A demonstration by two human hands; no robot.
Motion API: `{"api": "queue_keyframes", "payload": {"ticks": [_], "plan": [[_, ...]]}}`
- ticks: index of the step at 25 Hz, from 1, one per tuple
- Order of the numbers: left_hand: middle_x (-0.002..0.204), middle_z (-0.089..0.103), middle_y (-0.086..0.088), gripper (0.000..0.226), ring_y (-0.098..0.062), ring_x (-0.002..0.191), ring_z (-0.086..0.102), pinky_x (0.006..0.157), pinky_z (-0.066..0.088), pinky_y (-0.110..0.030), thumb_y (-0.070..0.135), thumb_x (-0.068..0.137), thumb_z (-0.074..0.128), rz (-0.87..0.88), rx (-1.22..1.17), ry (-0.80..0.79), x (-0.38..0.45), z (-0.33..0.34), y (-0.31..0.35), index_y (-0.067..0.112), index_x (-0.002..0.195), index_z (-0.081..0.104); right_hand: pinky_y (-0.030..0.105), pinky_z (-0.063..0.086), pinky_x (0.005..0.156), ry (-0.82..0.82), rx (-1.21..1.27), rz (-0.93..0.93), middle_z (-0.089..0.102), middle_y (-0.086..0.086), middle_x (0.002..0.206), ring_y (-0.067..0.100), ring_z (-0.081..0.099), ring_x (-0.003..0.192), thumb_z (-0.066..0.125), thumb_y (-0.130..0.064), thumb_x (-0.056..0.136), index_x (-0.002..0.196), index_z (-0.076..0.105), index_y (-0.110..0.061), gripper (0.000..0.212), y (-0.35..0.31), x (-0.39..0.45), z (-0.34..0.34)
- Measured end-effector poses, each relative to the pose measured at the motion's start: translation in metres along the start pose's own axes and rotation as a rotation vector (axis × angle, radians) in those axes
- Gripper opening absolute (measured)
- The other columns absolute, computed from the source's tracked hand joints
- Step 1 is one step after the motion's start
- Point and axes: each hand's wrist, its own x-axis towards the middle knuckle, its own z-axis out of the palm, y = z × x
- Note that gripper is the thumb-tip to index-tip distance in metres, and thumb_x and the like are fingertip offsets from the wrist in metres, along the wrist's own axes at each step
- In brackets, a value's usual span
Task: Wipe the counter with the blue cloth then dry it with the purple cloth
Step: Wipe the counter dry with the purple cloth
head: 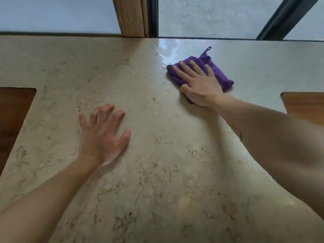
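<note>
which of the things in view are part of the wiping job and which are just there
Part of the job:
- folded purple cloth, pressed flat under the right hand
- beige marble-patterned counter
- wet shiny patch beyond the cloth
- left hand, empty, fingers spread over the counter

Just there:
- wooden post
- window glass

The blue cloth is not in view.

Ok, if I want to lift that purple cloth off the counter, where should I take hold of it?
Probably the hanging loop at the far corner of the purple cloth. It sticks out past the folded bundle, clear of the right hand pressing flat on top. Come from the window side and pinch it; the near edge lies under the palm.
</note>
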Motion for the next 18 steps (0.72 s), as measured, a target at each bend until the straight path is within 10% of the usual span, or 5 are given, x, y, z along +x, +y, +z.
{"api": "queue_keyframes", "payload": {"ticks": [10, 18], "plan": [[0.144, 0.038, -0.010, 0.045, -0.034, 0.132, 0.035, 0.115, 0.014, -0.064, 0.044, 0.093, 0.038, -0.130, -0.006, 0.266, -0.034, -0.010, 0.010, 0.018, 0.128, 0.049, 0.052, -0.006, 0.122, -0.017, -0.016, 0.025, -0.006, -0.021, 0.165, 0.011, -0.012, 0.154, 0.012, -0.050, 0.093, 0.157, -0.003, -0.047, 0.066, -0.124, -0.272, 0.064], [0.147, 0.035, -0.011, 0.050, -0.032, 0.139, 0.027, 0.114, 0.005, -0.069, 0.045, 0.095, 0.033, -0.214, -0.020, 0.092, -0.106, -0.023, -0.019, 0.018, 0.135, 0.047, 0.059, 0.013, 0.118, 0.077, 0.017, 0.306, 0.009, -0.011, 0.167, 0.019, 0.002, 0.155, 0.034, -0.045, 0.093, 0.159, 0.007, -0.041, 0.071, -0.238, -0.462, 0.120]]}}
